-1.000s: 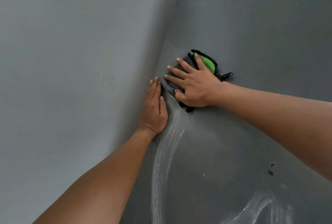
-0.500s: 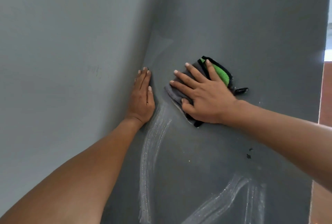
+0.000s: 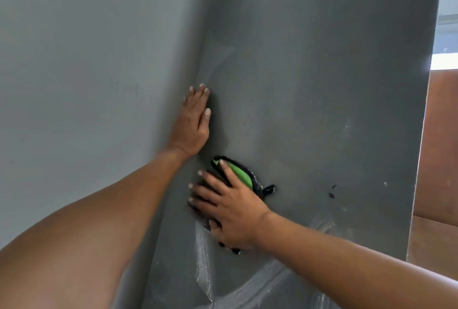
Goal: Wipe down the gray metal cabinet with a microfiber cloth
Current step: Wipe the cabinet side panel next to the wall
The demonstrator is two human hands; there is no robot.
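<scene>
Bare forearms, sleeveless, bare hands (image 3: 195,123)

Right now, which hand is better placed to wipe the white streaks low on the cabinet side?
The right hand: it already presses the cloth flat on the cabinet, just above the streaks. The left hand is bare, resting higher at the wall corner.

Gray cabinet (image 3: 322,85) side panel, upright, fills center of view. Cloth (image 3: 241,176), green with black edging, pressed flat against panel at lower center. Whitish streaks (image 3: 203,259) on panel below cloth. Two small dark specks (image 3: 332,191) right of cloth.
</scene>
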